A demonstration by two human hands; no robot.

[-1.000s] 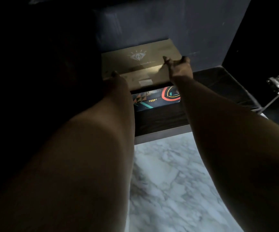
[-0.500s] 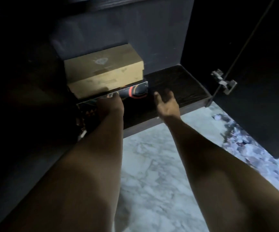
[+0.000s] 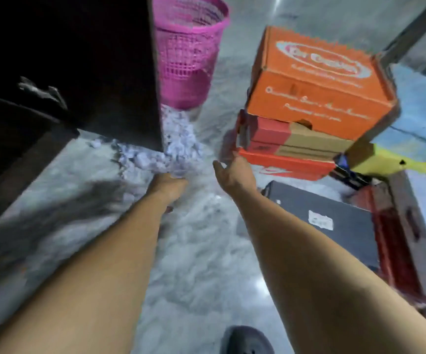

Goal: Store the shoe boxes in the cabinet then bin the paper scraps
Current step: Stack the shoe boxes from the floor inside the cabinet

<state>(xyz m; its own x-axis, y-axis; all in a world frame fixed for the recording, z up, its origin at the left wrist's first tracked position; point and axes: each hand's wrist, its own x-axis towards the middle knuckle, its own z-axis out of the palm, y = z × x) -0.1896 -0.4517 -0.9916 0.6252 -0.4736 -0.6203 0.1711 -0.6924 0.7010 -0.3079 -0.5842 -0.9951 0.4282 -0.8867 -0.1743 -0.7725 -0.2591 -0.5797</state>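
A stack of shoe boxes stands on the floor at the right: a large orange box (image 3: 316,80) on top, a red and brown box (image 3: 283,134) under it, and a red-orange box (image 3: 288,163) at the bottom. A black box (image 3: 334,221) lies nearer to me. My right hand (image 3: 232,172) is open, fingers spread, just left of the bottom box. My left hand (image 3: 167,185) hangs at the near edge of the pile of white paper scraps (image 3: 173,149); its fingers are hidden. The dark cabinet (image 3: 15,139) is at the left.
A pink mesh basket (image 3: 189,52) stands behind the scraps, beside the open dark cabinet door (image 3: 104,72). A yellow box (image 3: 380,159) and a dark red crate (image 3: 396,238) sit at the right. A dark shoe (image 3: 245,341) shows at the bottom on the marble floor (image 3: 194,251).
Both hands have left the tan box inside the cabinet and drawn back. The view has swung right, from the cabinet shelf to the box stack, scraps and basket.
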